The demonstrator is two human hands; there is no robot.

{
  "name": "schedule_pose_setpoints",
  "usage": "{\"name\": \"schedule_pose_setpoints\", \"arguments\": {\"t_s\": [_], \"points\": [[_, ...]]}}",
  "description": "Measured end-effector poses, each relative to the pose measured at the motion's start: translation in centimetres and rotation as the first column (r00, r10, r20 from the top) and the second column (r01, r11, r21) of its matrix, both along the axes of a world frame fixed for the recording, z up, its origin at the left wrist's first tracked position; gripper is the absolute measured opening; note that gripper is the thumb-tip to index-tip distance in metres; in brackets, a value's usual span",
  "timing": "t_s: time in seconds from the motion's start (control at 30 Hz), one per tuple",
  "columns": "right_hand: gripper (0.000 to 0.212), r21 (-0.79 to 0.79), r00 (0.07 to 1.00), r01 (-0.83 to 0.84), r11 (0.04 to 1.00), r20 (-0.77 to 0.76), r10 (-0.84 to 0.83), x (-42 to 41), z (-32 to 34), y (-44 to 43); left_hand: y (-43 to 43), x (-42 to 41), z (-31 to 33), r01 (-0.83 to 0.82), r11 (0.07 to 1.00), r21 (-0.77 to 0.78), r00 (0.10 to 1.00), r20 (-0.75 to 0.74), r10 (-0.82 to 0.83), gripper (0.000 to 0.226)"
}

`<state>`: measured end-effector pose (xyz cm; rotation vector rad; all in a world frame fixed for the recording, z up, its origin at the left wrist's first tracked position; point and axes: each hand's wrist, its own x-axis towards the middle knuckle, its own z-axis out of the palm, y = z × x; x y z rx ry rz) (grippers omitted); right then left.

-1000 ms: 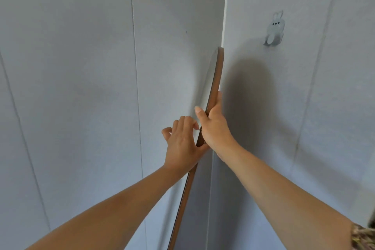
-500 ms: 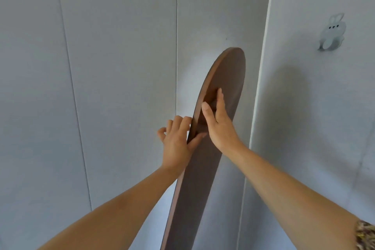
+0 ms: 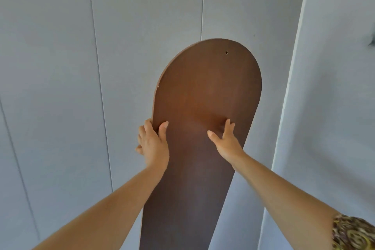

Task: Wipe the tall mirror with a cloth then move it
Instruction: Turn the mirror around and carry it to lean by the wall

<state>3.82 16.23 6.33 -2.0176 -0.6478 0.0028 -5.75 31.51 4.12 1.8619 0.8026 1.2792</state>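
The tall mirror (image 3: 207,91) stands upright before me with its brown backboard facing me, rounded at the top, a small hole near the top. Its glass side is hidden. My left hand (image 3: 153,144) grips the mirror's left edge, thumb on the backboard and fingers curled round the rim. My right hand (image 3: 225,142) lies flat on the backboard right of centre, fingers spread and pointing up. No cloth is in view.
Pale grey panelled walls (image 3: 60,87) rise behind the mirror. A wall corner (image 3: 292,87) runs vertically just right of it. A small wall hook (image 3: 372,40) shows at the right frame edge.
The mirror has turned from edge-on to show its full brown back. My right hand slid from the edge onto the flat backboard; my left hand stays on the left edge.
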Motion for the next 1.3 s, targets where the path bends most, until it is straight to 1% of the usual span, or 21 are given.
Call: {"name": "schedule_pose_setpoints", "arguments": {"t_s": [0.07,0.1,0.13,0.17,0.23,0.3,0.37,0.43,0.5,0.57,0.67,0.73,0.9,0.97,1.13,1.23,1.3], "points": [[0.082,-0.020,0.999,-0.044,0.999,0.024,0.044,-0.2,-0.5,1.1,1.0,0.2,0.4,-0.007,0.979,-0.202,0.998,0.066,0.021,0.054],[0.084,-0.011,0.998,-0.055,0.998,0.032,0.055,-0.2,-0.8,1.5,1.8,0.2,0.4,-0.017,0.968,-0.252,0.995,0.092,0.042,0.054],[0.086,0.016,0.998,-0.047,0.999,0.038,0.047,-0.1,-1.1,1.9,2.8,0.0,0.4,-0.028,0.963,-0.267,0.993,0.105,0.058,0.055],[0.088,0.065,0.999,-0.018,0.998,0.039,0.016,0.1,-1.2,2.2,3.9,-0.2,0.3,-0.034,0.963,-0.268,0.991,0.115,0.067,0.055],[0.094,0.165,0.997,0.079,0.983,-0.007,-0.079,0.9,-1.6,2.6,5.8,-0.8,0.1,-0.034,0.965,-0.259,0.988,0.136,0.072,0.056],[0.105,0.173,0.987,0.144,0.974,-0.094,-0.129,1.9,-2.2,2.9,7.4,-1.4,-0.1,-0.041,0.967,-0.251,0.986,0.145,0.079,0.063],[0.113,0.143,0.977,0.138,0.980,-0.179,-0.111,2.8,-2.8,3.5,8.7,-2.2,-0.5,-0.061,0.968,-0.244,0.984,0.146,0.099,0.073],[0.116,0.115,0.970,0.106,0.988,-0.232,-0.077,3.7,-3.3,5.0,10.8,-3.0,-1.0,-0.093,0.964,-0.247,0.975,0.171,0.138,0.079],[0.116,0.096,0.965,0.072,0.993,-0.258,-0.045,4.5,-3.6,6.6,12.6,-3.5,-1.5,-0.100,0.963,-0.251,0.967,0.201,0.153,0.079],[0.111,0.111,0.965,0.042,0.993,-0.262,-0.012,5.1,-3.8,8.2,13.4,-3.4,-1.7,-0.066,0.970,-0.234,0.967,0.225,0.120,0.076],[0.100,0.150,0.969,0.079,0.986,-0.244,-0.040,6.0,-4.3,10.4,13.8,-2.5,-1.7,-0.082,0.974,-0.213,0.965,0.228,0.131,0.073],[0.096,0.146,0.974,0.079,0.986,-0.222,-0.046,6.5,-5.0,11.7,15.0,-2.0,-1.8,-0.090,0.972,-0.215,0.962,0.232,0.141,0.070],[0.090,0.121,0.989,0.123,0.985,-0.101,-0.111,6.3,-6.5,13.0,18.0,-1.6,-1.8,0.014,0.974,-0.226,0.965,0.258,0.046,0.065],[0.088,0.091,0.987,0.154,0.984,-0.058,-0.150,6.1,-6.8,13.4,18.6,-1.1,-2.1,0.017,0.969,-0.247,0.965,0.259,0.049,0.064],[0.084,-0.029,0.977,0.211,0.977,0.035,-0.210,6.0,-7.2,13.9,19.0,0.1,-4.6,-0.020,0.926,-0.378,0.962,0.244,0.121,0.060],[0.080,-0.058,0.971,0.231,0.971,0.070,-0.227,6.4,-7.6,14.1,19.2,0.4,-6.3,0.011,0.916,-0.401,0.957,0.271,0.107,0.058],[0.080,-0.081,0.969,0.242,0.967,0.080,-0.235,6.6,-7.6,14.3,19.3,0.5,-6.9,0.034,0.919,-0.393,0.953,0.288,0.088,0.053]]}}
